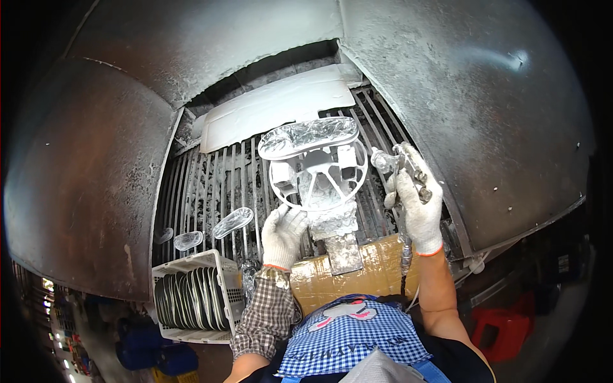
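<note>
My left hand (283, 236), in a white knit glove, has its fingers curled at the near left rim of a white spoked wheel (311, 185). Two pale blocks stand on the wheel, and above them rests a long oval piece (310, 135) with a shiny, foil-like top and a white edge. To the right of the wheel, my gloved right hand (421, 207) is closed around a metal spray gun (401, 163), whose front end points left toward the wheel. Most of the gun's handle is hidden by the glove. A crusted white support (333, 220) stands under the wheel.
Dark metal panels enclose the slatted rack (217, 172) on three sides. A white sheet (274, 112) lies at the back. Smaller foil-topped ovals (233, 222) sit at left, near a white basket (220, 281) of dark oval pieces. Tape-covered cardboard (383, 265) lines the front edge.
</note>
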The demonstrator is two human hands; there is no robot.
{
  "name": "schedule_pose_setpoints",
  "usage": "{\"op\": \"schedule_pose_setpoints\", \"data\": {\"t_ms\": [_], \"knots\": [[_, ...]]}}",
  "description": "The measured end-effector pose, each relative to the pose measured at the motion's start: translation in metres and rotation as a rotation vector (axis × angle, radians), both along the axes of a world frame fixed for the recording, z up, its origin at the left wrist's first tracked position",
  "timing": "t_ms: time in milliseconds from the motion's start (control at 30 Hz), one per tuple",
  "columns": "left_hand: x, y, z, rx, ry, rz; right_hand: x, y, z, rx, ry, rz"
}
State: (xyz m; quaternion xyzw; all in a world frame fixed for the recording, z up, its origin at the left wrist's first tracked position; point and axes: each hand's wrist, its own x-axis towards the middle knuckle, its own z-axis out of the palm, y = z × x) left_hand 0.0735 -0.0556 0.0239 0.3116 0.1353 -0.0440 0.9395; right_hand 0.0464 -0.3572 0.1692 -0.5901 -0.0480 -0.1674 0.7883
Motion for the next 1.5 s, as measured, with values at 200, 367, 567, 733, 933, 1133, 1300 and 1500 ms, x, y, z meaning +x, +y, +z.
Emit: {"op": "schedule_pose_setpoints", "data": {"t_ms": [200, 367, 567, 733, 933, 1133, 1300, 1500], "knots": [[0.006, 0.005, 0.001, 0.017, -0.02, 0.068, -0.023, -0.004, 0.011, 0.041, 0.023, -0.029], [-0.004, -0.026, -0.009, 0.021, -0.01, -0.055, -0.038, -0.004, 0.011, -0.082, 0.058, 0.029], [-0.012, -0.06, -0.002, -0.09, -0.057, -0.154, -0.043, -0.004, 0.009, -0.005, 0.044, -0.085], [-0.007, -0.052, -0.003, -0.108, -0.049, -0.12, -0.051, -0.005, 0.011, -0.023, 0.057, 0.035], [-0.008, -0.031, 0.0, -0.054, -0.023, -0.067, -0.05, -0.011, 0.01, 0.004, 0.07, 0.015], [-0.003, -0.009, 0.006, -0.036, -0.059, -0.05, -0.052, -0.008, 0.007, 0.018, 0.052, 0.035], [0.004, 0.009, 0.006, 0.041, -0.119, -0.048, -0.05, -0.005, 0.005, -0.004, 0.037, 0.118], [0.011, 0.02, 0.008, 0.061, -0.06, 0.053, -0.045, 0.005, 0.002, -0.01, 0.056, 0.201]]}}
